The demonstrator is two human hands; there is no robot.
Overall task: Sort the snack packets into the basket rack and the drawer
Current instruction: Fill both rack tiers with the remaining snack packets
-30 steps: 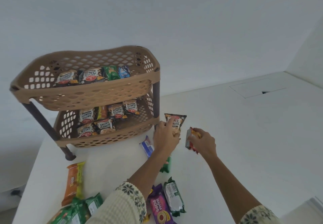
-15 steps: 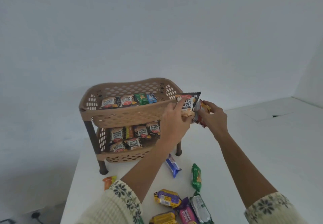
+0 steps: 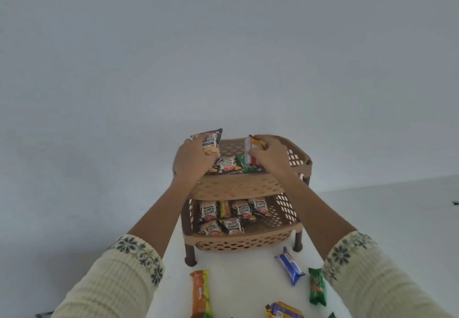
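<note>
- The left hand [image 3: 192,158] keeps its grip curled round the salted peanuts packet [image 3: 211,139], now held over the left side of the basket rack's [image 3: 238,188] top tier, no longer at its right corner.
- The right hand [image 3: 270,156] has its grip pinched on a red-and-yellow packet [image 3: 252,144], now above the top tier's middle.
- A blue packet [image 3: 289,265], a green packet [image 3: 317,286] and an orange packet [image 3: 200,293] lie on the surface [image 3: 243,275] in front of the rack.
</note>
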